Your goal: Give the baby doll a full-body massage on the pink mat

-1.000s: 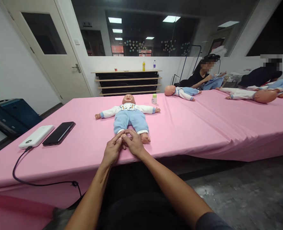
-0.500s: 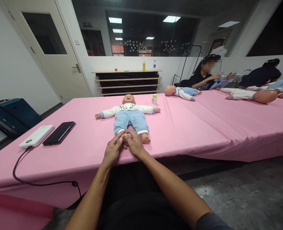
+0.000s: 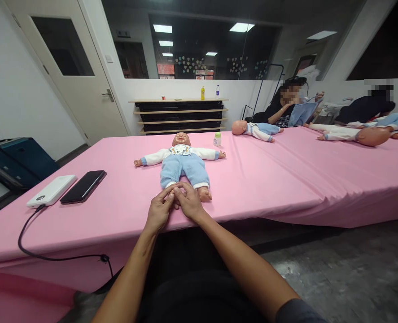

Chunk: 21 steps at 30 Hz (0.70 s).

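Observation:
A baby doll [image 3: 182, 168] in blue trousers and a white top lies on its back, arms spread, its feet towards me. My left hand [image 3: 159, 209] and my right hand [image 3: 187, 202] are wrapped together round the doll's foot on the left of the view. Both thumbs press on that foot, which the fingers mostly cover. The doll's other foot [image 3: 204, 194] lies bare just beside my right hand. A small bottle with a green cap [image 3: 217, 139] stands near the doll's head.
On the pink-covered table [image 3: 269, 184] a white power bank [image 3: 52, 190] with a cable and a black phone [image 3: 83, 187] lie at the left. Another doll [image 3: 262, 129] lies farther back; more dolls are at the right. A person [image 3: 282, 105] holds up blue cloth behind the table.
My thumbs have shifted slightly on the doll's foot; both hands stay in place. At the back, the person has raised the blue cloth.

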{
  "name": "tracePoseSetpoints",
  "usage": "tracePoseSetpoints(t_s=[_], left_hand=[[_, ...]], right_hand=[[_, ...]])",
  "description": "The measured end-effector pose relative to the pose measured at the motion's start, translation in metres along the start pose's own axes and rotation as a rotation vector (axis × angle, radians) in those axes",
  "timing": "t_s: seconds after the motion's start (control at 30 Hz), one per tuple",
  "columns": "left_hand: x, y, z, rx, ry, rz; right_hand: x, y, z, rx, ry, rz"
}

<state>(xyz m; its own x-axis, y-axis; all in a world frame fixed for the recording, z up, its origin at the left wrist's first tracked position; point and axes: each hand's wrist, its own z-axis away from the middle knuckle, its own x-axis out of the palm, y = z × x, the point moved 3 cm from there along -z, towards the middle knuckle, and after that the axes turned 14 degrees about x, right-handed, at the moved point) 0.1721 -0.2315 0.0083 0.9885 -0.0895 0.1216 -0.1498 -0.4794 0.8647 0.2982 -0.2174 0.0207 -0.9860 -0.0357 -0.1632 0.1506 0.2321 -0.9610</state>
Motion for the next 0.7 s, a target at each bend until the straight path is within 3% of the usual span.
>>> tracePoseSetpoints(t_s=[0.7], left_hand=[[0.0004,-0.0002,-0.0007,-0.013,-0.011,0.109]], right_hand=[[-0.001,0.0019,-0.0016,-0.036,0.011,0.058]])
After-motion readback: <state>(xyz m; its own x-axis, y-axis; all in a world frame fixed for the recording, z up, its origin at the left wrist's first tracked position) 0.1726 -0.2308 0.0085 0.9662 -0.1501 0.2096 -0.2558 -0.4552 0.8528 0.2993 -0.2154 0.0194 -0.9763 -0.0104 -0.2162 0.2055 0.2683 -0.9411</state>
